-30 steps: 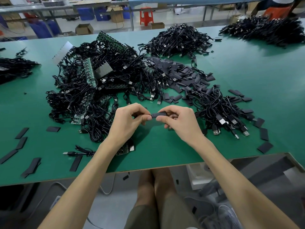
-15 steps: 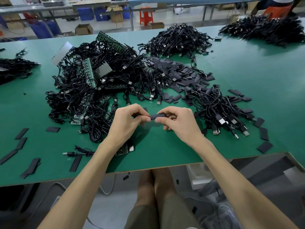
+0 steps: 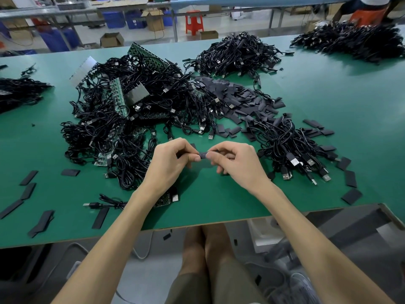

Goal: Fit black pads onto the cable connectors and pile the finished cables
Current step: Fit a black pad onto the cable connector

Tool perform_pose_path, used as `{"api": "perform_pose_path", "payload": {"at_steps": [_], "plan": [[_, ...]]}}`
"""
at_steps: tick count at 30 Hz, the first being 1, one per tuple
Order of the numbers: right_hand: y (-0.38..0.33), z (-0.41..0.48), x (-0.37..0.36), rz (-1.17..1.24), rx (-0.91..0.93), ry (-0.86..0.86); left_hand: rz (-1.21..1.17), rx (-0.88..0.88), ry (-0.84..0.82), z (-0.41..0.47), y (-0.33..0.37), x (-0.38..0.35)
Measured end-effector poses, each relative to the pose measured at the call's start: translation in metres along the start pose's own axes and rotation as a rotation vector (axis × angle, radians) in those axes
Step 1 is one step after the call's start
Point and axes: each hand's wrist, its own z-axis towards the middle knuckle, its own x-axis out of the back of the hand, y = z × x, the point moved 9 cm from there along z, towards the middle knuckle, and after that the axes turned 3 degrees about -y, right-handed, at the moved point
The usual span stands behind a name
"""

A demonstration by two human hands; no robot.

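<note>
Our right hand pinches a pad, our left hand grips what is probably the connector, mid-fitting; next we push it home.

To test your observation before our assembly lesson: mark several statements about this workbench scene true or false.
1. The left hand and right hand pinch one pad between them. True.
2. The table is red. False: it is green.
3. Many loose pads lie on the table. True.
4. The stool beyond the table is blue. False: it is red.
</note>
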Motion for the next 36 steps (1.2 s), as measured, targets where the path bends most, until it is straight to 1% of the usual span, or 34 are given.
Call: {"api": "perform_pose_path", "payload": {"at_steps": [6,11,15,17,20,23,25,27,29,30,32,36], "plan": [[0.009,0.004,0.003,0.023,-0.025,0.01,0.05,-0.038,-0.041,0.0,0.002,-0.007],[0.007,0.004,0.013,0.046,-0.002,0.095,0.089,-0.08,-0.048,0.001,0.007,-0.008],[0.003,0.001,0.026,0.069,0.007,0.216,0.043,0.005,-0.112,0.004,-0.001,-0.01],[0.003,0.0,0.032,0.088,0.0,0.27,0.1,0.038,-0.154,0.004,-0.004,-0.013],[0.005,-0.002,0.037,0.134,-0.012,0.317,0.179,0.138,-0.178,0.005,-0.011,-0.008],[0.007,-0.004,0.039,0.2,-0.011,0.33,0.225,0.155,-0.196,0.009,-0.009,-0.005],[0.008,-0.004,0.039,0.255,-0.014,0.334,0.13,0.176,-0.198,0.012,-0.006,-0.007],[0.011,-0.003,0.04,0.291,-0.037,0.351,-0.132,0.263,-0.197,0.013,-0.006,-0.013],[0.016,-0.001,0.041,0.27,-0.07,0.375,-0.413,0.363,-0.18,0.017,-0.003,-0.023],[0.018,-0.001,0.041,0.25,-0.086,0.382,-0.497,0.398,-0.168,0.02,0.0,-0.028],[0.02,-0.002,0.043,0.227,-0.11,0.398,-0.58,0.441,-0.157,0.029,0.008,-0.039],[0.023,-0.006,0.051,0.233,-0.136,0.464,-0.658,0.449,-0.145,0.051,0.031,-0.056]]}}
